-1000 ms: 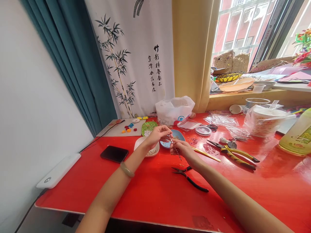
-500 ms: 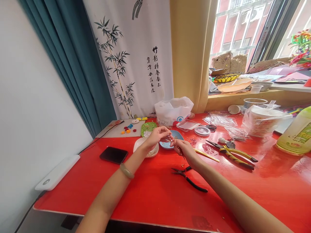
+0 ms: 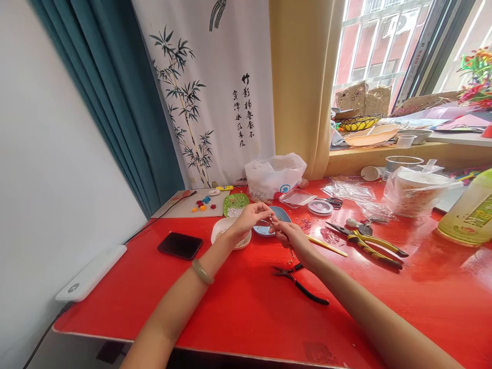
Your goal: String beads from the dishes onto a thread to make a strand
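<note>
My left hand (image 3: 251, 215), with a jade-green bangle (image 3: 202, 271) on the wrist, is closed in a pinch. Its fingertips meet those of my right hand (image 3: 290, 234), also closed, over the blue dish. Between them is a small beaded strand (image 3: 271, 220), mostly covered by the fingers. A thin reddish-gold end (image 3: 291, 254) hangs below my right hand. Beneath my left wrist stands a white dish (image 3: 242, 243) of small gold beads. The blue dish (image 3: 265, 231) holds a few small pieces. Black-handled pliers (image 3: 307, 291) lie on the table below my right hand.
A phone (image 3: 180, 246) lies at left on the red table (image 3: 230, 318). Behind are a green dish (image 3: 241, 198) of white beads and a plastic bag (image 3: 274, 174). Right are a yellow stick (image 3: 328, 246), yellow-black pliers (image 3: 371, 246), scissors (image 3: 335, 203) and a yellow-green bottle (image 3: 469, 210).
Both hands stay over the blue dish and their fingertips have shifted slightly closer together. The hanging end below my right hand shows more now.
</note>
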A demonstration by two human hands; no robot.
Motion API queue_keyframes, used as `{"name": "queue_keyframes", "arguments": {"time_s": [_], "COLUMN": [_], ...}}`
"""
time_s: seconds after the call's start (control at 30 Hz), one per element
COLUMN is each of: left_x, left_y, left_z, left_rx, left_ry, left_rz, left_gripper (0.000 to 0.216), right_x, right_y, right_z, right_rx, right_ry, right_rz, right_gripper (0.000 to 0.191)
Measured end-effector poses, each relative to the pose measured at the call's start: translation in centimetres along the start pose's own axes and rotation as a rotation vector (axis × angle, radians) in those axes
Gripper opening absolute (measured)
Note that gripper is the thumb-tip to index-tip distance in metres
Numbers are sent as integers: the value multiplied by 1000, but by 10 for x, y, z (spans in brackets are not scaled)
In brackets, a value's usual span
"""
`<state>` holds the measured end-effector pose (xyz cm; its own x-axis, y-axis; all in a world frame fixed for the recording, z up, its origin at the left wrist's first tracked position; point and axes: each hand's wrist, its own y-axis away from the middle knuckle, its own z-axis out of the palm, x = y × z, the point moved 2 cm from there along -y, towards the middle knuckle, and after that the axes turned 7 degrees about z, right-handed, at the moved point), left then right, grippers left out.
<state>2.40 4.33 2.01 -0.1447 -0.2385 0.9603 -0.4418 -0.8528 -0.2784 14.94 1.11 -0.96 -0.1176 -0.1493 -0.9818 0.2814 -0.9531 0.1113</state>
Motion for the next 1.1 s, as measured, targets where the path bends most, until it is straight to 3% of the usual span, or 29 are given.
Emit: {"name": "queue_keyframes", "arguments": {"time_s": [0.4, 0.7, 1.1], "left_x": [4, -4, -9], "left_y": [3, 10, 9], "left_z": [4, 1, 5], "left_rx": [-27, 23, 77], "left_ry": [62, 85, 117], "left_rz": [-1, -64, -41], "left_gripper": [27, 27, 31], "right_x": [2, 6, 2], "right_y": [0, 0, 0], "right_z": [1, 5, 0], "right_rx": [-9, -83, 45], "right_ry": [5, 11, 43], "right_rz": [-40, -40, 28], "right_gripper": [18, 18, 23]}}
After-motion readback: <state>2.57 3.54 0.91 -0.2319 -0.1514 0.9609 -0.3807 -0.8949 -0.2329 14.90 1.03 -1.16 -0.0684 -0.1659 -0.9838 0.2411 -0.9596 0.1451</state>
